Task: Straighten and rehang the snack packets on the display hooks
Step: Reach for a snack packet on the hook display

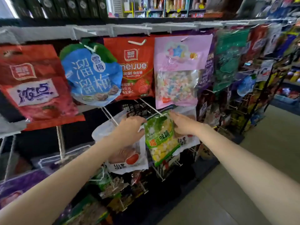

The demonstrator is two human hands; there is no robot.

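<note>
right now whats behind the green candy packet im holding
Behind the green candy packet, white packets with red fruit pictures stick out on both sides, and a white wire hook runs above it. Whatever lies directly behind its middle is covered.

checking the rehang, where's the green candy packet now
Centre of the head view, the green candy packet sits between the left hand and right hand, below the pink packet.

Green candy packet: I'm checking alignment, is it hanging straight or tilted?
Tilted: the green candy packet leans left at its top, held between both hands.
</note>
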